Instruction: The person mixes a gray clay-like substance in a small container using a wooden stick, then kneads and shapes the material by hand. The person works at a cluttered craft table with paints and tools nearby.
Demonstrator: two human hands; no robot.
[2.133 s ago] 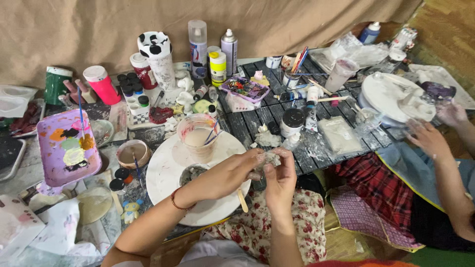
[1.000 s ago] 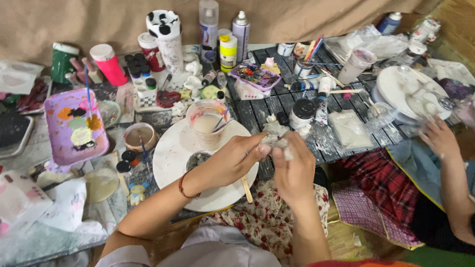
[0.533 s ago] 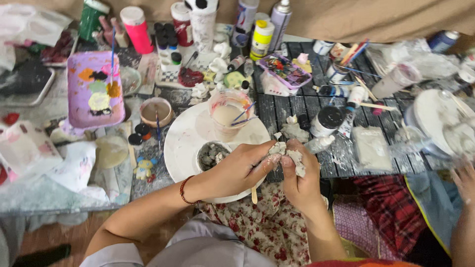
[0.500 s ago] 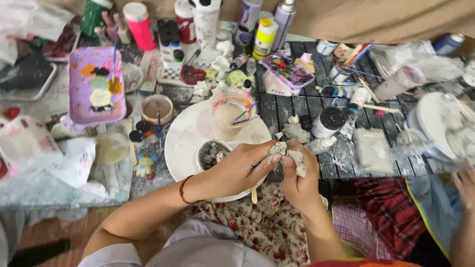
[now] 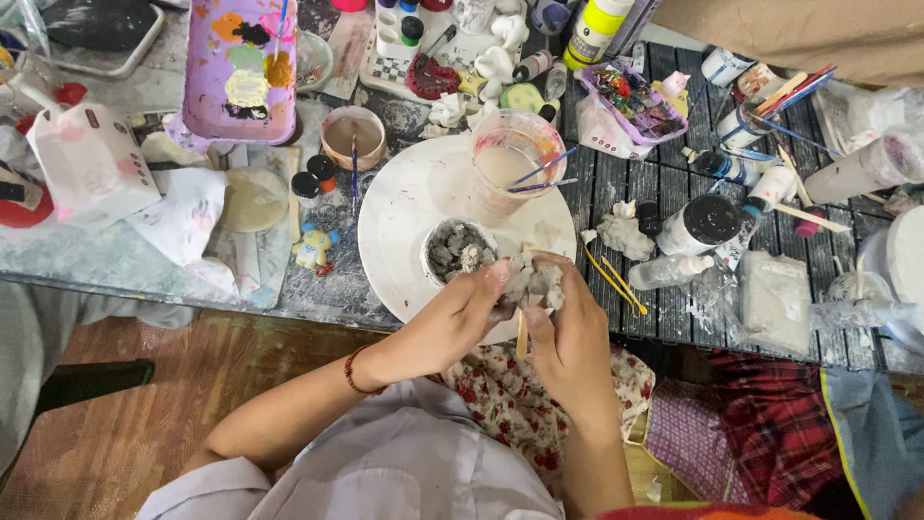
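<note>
Both hands pinch a lump of grey clay over a white round plate.

Left hand [image 5: 452, 323] and right hand [image 5: 568, 337] close fingers on the grey clay lump [image 5: 532, 282], at 5 o'clock on the white round plate [image 5: 409, 207]; squeezing hard could crumble it into the small clay-filled cup [image 5: 459, 250].

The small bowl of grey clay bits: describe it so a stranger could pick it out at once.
Start at the round white plate in the middle of the cluttered table. On its near edge, just beyond the left hand, sits the small white bowl of grey clay bits. Unlike the tall clear cup of cloudy water behind it, it is low and holds dry grey lumps.
</note>
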